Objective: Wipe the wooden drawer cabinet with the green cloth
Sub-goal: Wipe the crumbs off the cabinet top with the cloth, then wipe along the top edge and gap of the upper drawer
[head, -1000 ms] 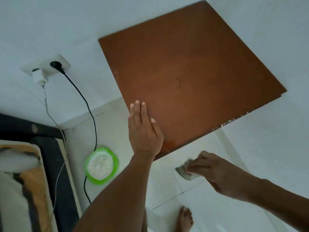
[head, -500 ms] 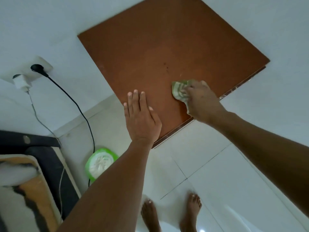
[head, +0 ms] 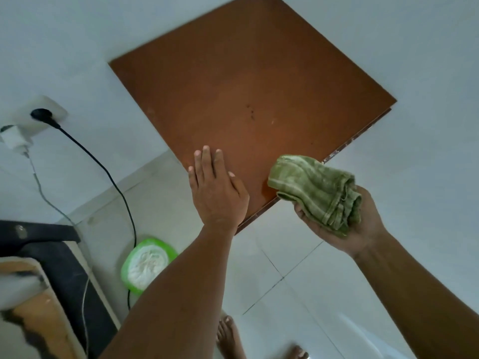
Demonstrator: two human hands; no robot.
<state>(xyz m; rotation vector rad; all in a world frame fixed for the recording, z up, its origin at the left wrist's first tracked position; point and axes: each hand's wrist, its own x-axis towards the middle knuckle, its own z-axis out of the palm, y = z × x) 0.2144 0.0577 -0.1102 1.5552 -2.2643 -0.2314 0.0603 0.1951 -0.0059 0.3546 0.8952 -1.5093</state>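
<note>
From above I see the brown top of the wooden drawer cabinet (head: 248, 94), set in a corner between white walls. My left hand (head: 216, 187) lies flat on its near corner, fingers together. My right hand (head: 357, 224) is turned palm up, just off the cabinet's near edge, and holds the bunched green cloth (head: 316, 190). The cloth's front end hangs over the edge of the top, lifted off the surface. A small wet patch (head: 267, 189) shows on the wood beside it.
A wall socket (head: 44, 112) at the left has a black plug and a white charger, with cables running down to the floor. A green-rimmed round object (head: 146, 265) lies on the white tiles. A dark mattress edge (head: 51, 268) is at lower left. My bare feet (head: 230, 338) are below.
My right hand came up from below the cabinet, pressed the cloth on the top, then drew back toward me and turned palm up with the cloth. My left hand stayed put.
</note>
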